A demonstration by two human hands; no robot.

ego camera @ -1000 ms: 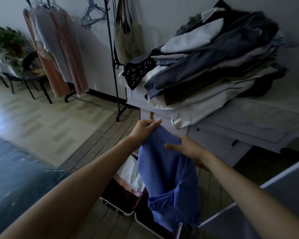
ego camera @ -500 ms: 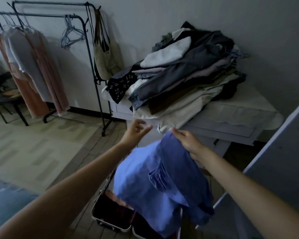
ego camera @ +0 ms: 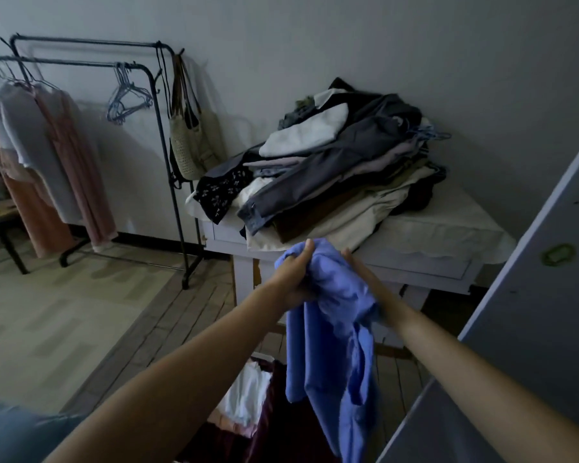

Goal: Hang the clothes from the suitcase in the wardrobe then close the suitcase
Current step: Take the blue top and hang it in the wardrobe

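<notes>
From the head view, the left hand grips a bunched blue garment above the open suitcase (white clothes inside). The right hand, mostly hidden by cloth, seems to hold it too, before the tabletop.

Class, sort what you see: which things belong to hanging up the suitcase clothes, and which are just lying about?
Belongs to the job:
blue garment, held by left hand and right hand
open suitcase
empty hangers
clothes rail

Just lying about:
clothes pile
woven bag
</notes>
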